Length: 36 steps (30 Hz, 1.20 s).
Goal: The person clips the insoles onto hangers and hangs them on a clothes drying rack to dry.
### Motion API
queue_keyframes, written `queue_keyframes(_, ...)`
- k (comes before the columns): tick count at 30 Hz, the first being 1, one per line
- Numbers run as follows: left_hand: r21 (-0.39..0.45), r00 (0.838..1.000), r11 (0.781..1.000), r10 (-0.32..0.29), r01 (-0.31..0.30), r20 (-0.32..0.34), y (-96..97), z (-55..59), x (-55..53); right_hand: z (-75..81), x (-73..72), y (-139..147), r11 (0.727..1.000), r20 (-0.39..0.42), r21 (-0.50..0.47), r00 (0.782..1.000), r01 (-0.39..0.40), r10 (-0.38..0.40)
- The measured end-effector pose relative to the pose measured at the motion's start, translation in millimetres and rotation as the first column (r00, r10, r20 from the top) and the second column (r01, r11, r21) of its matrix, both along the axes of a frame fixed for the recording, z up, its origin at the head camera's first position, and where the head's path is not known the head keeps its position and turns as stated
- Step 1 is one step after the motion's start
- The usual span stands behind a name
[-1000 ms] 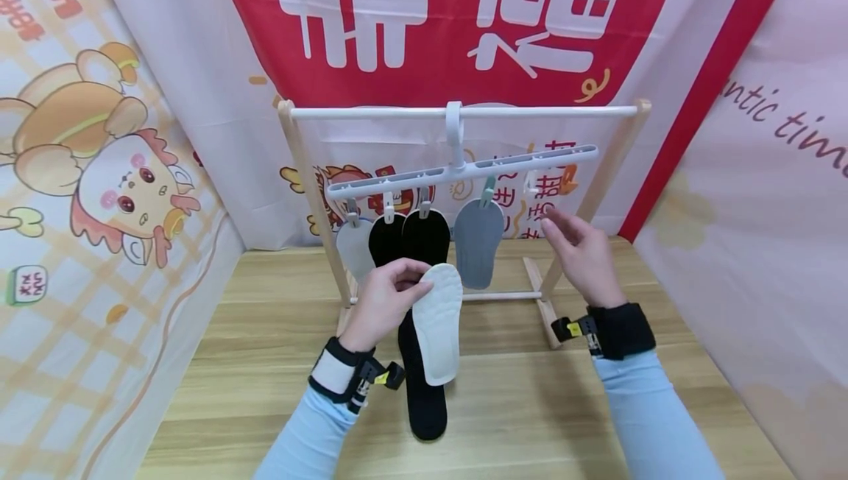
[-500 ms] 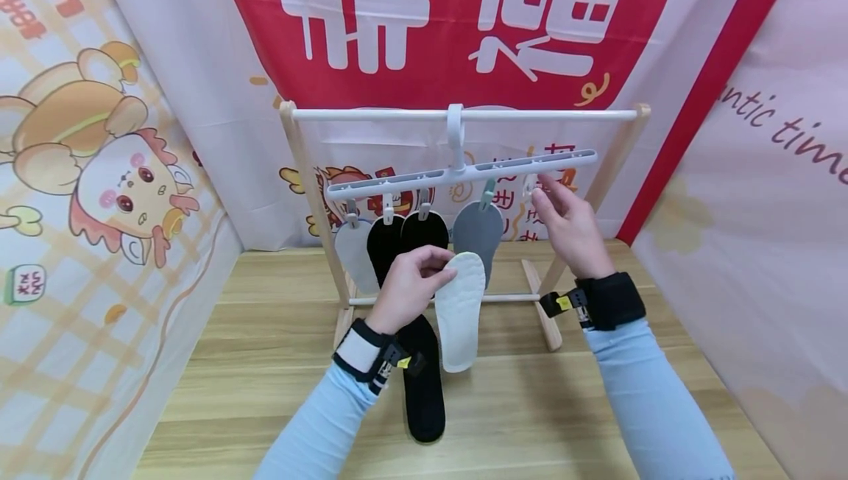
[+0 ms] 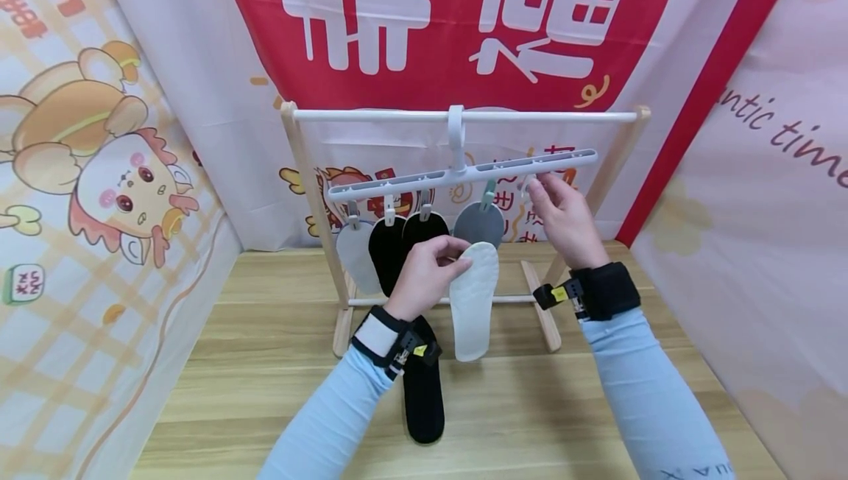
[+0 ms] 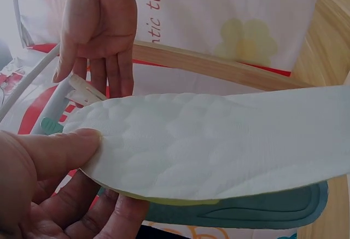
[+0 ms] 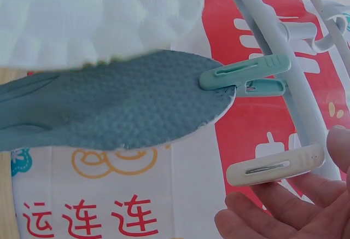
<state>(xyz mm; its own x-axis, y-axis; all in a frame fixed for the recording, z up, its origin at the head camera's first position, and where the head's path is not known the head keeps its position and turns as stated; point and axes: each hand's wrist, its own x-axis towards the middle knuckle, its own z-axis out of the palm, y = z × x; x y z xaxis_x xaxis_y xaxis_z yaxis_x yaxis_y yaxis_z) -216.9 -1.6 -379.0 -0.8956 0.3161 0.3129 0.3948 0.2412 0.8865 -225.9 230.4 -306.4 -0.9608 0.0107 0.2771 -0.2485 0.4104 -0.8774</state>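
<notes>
My left hand [image 3: 427, 277] pinches the top end of a white insole [image 3: 475, 307] between thumb and fingers, so it hangs down in front of the rack. Up at the right part of the grey hanger [image 3: 530, 166], my right hand [image 3: 571, 228] has thumb and fingers at a white clip [image 5: 273, 165]; the right wrist view shows fingers behind its handle and the thumb beside its end. Just left of that, a green clip [image 5: 246, 72] holds a blue-grey insole [image 5: 136, 105], partly covered by the white one. A black insole [image 3: 424, 403] lies on the table below my left wrist.
The hanger hooks over the white bar [image 3: 371, 115] of a wooden-legged rack [image 3: 548, 318]. On its left half hang two black insoles [image 3: 384, 252] and a pale insole [image 3: 358, 259], each by a clip. Patterned cloths enclose the wooden table [image 3: 265, 362].
My left hand has moved right and upward with the white insole, now in front of the blue-grey one. My right hand has risen from below the hanger's right part to the white clip.
</notes>
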Motion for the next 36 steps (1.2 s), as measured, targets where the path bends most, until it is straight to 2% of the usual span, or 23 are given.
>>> queue_keyframes(10, 0.037, 1.000, 0.999, 0.016, -0.015, -0.016, 19.9, 0.5, -12.8, -2.1, 2.1, -1.3, 0.998, 0.071, -0.057, 0.997, -0.010, 0.014)
queue_keyframes(15, 0.050, 0.999, 0.998, 0.030, -0.029, -0.019, 29.9, -2.7, -16.1, -4.1, 3.8, -2.4, 0.996, 0.066, -0.085, 0.998, -0.015, 0.021)
queue_keyframes(22, 0.050, 0.998, 0.997, 0.059, -0.060, 0.015, 42.9, -5.1, -18.3, -8.0, 6.7, -4.3, 0.981, 0.038, -0.190, 0.998, -0.039, 0.047)
queue_keyframes(29, 0.049, 0.998, 0.997, 0.062, -0.062, 0.015, 54.4, -4.4, -17.4, -10.8, 9.1, -8.1, 0.982, 0.010, -0.189, 1.000, 0.014, -0.013)
queue_keyframes(36, 0.081, 0.998, 0.995, 0.057, -0.059, 0.020, 64.7, 1.5, -15.2, -12.1, 9.9, -11.3, 0.975, -0.014, -0.215, 0.998, 0.059, -0.063)
